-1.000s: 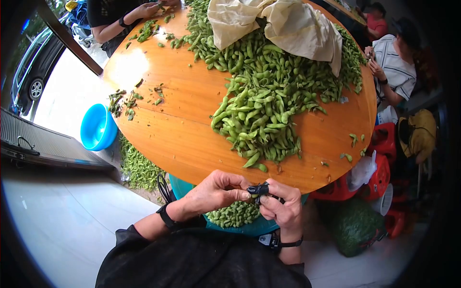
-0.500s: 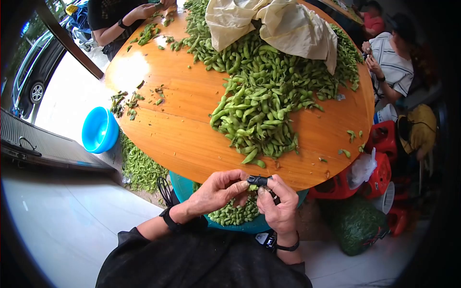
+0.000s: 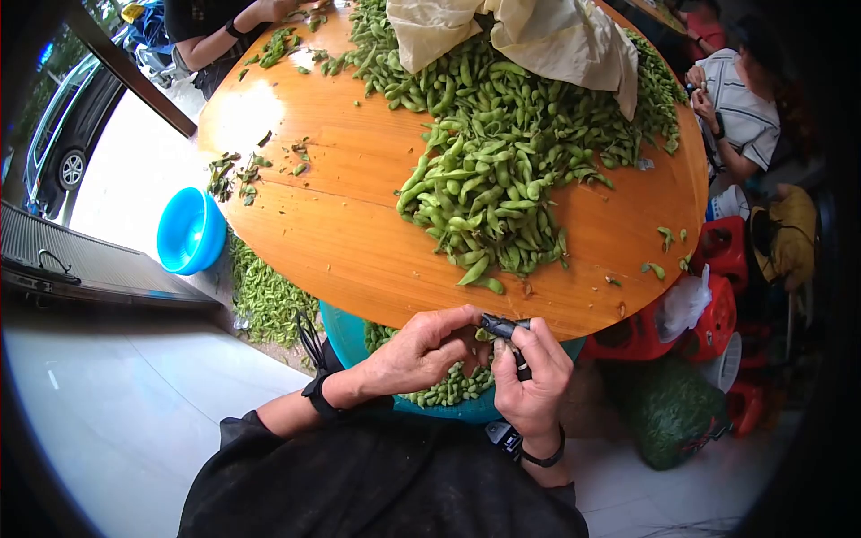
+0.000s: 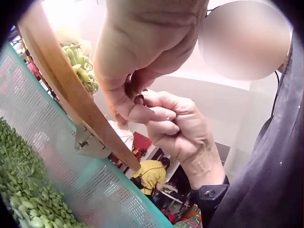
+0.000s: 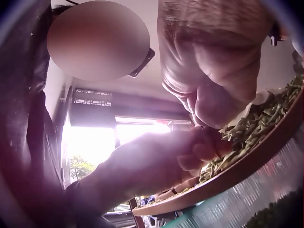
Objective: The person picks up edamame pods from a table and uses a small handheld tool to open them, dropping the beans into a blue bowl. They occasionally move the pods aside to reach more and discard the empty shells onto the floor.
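Both hands meet above a teal mesh basket (image 3: 339, 334) by the table edge, and shelled green soybeans (image 3: 448, 389) lie in it. My right hand (image 3: 536, 381) pinches a small green soybean pod (image 3: 485, 335), mostly covered by the fingers. Black wrapping (image 3: 502, 325) covers the end of its index finger. Facing it, my left hand (image 3: 413, 354) has its index fingertip right at the wrapped finger, its thumb lower down. In the left wrist view, the left fingers overlap the curled right hand (image 4: 185, 135); I cannot tell whether they grip the pod.
A large heap of soybean pods (image 3: 489, 193) covers part of the wooden table (image 3: 332, 238), with a beige cloth (image 3: 574, 49) over its back. A blue basin (image 3: 191, 231) stands left; red stools (image 3: 713, 314) and a green sack (image 3: 665, 412) stand right. Other people sit around.
The left index finger and thumb have parted, and both hands have moved slightly up and right. The wrapped right finger now tilts down to the right. The pod shows less than half a second ago.
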A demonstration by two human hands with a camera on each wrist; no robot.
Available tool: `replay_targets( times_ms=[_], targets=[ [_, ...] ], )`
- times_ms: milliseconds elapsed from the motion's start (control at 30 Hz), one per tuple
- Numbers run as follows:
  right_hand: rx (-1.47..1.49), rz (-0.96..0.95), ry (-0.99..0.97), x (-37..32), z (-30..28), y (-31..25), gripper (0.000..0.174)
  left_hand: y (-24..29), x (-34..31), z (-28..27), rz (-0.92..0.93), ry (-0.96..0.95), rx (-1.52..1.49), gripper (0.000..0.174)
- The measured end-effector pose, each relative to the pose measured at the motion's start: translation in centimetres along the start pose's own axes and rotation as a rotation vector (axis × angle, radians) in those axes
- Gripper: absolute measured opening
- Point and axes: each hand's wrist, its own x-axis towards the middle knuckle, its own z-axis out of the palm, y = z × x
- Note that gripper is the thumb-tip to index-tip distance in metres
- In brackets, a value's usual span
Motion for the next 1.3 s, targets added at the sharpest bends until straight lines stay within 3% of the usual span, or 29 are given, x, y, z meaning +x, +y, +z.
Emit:
replay_targets(
  times_ms=[67,167,200,267,300,400,533,733,867,933,967,1033,1133,1200,1267,1300],
  targets=[
    [0.021,-0.026,0.027,-0.2,-0.3,0.0,0.011,-0.2,-0.1,0.1,-0.048,-0.039,-0.171,0.017],
    [0.444,0.303,0.059,-0.8,-0.9,0.0,0.008,-1.6,-0.4,0.1,-0.138,-0.130,-0.358,0.022],
    [0.444,0.298,0.062,-0.9,-1.1,0.1,0.008,-1.4,-0.4,0.1,-0.135,-0.133,-0.355,0.022],
    [0.702,0.436,-0.033,-1.1,-1.6,0.3,0.017,-0.8,-0.6,0.2,-0.189,-0.059,-0.347,0.021],
    [0.699,0.431,-0.028,-1.0,-1.8,0.3,0.017,-0.9,-0.6,0.2,-0.151,-0.010,-0.299,0.020],
    [0.892,0.647,-0.166,-0.9,-2.3,0.5,0.030,0.3,-0.4,0.8,-0.186,0.072,-0.332,0.019],
    [0.827,0.546,-0.174,-1.7,-1.7,1.4,0.030,-0.5,-0.4,1.1,-0.118,0.068,-0.297,0.018],
    [0.926,0.598,-0.129,-1.6,-1.6,1.0,0.023,-0.9,-0.5,2.4,0.004,0.255,-0.029,0.016],
    [0.849,0.583,-0.129,-1.7,-1.3,1.5,0.022,-1.7,-0.6,2.4,0.067,0.270,0.041,0.016],
    [0.788,0.484,-0.128,-1.8,-1.1,1.9,0.019,-1.7,-0.7,1.7,-0.196,0.068,-0.539,0.015],
    [0.788,0.486,-0.128,-1.7,-1.3,2.0,0.019,-1.7,-0.6,1.5,-0.354,0.061,-0.701,0.014],
    [0.928,0.516,-0.174,-1.5,-1.7,2.1,0.013,-1.8,-0.6,1.0,-0.393,-0.014,-0.768,0.014],
    [0.873,0.531,-0.159,-1.5,-1.7,1.8,0.008,-1.6,-0.7,0.6,-0.439,-0.120,-0.821,0.016],
    [0.735,0.525,-0.162,-1.7,-1.7,1.2,0.008,-0.7,-1.0,0.8,-0.304,-0.041,-0.404,0.018],
    [0.597,0.519,-0.166,-1.8,-1.6,0.6,0.008,-1.1,-1.0,1.1,-0.213,0.013,-0.312,0.021],
    [0.552,0.514,-0.172,-1.9,-1.5,0.4,0.008,-1.5,-1.0,1.0,-0.143,0.032,-0.095,0.023]
  ],
)
